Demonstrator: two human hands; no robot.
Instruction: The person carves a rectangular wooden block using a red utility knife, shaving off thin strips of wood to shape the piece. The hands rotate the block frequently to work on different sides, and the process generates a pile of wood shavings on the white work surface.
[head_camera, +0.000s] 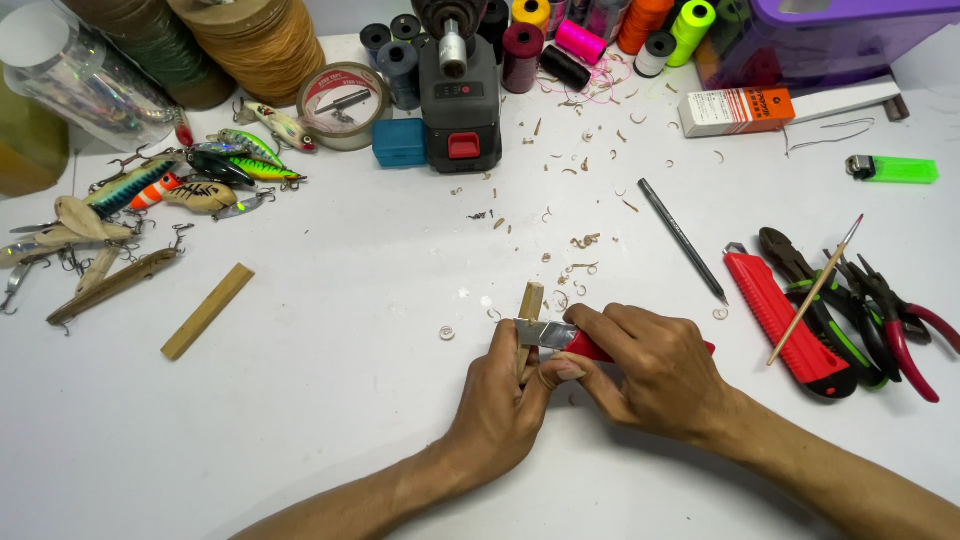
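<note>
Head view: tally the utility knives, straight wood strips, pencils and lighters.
Red utility knives: 2, one in the right hand
Wood strips: 2, one in the left hand
Pencils: 1
Lighters: 1
Total: 6

A short pale wooden stick (530, 300) stands nearly upright, its squared top end clear, its lower part hidden in a fist. A red-handled knife (560, 338) lies across the stick — silver blade flat against the wood just below the stick's top, handle running right.
</note>
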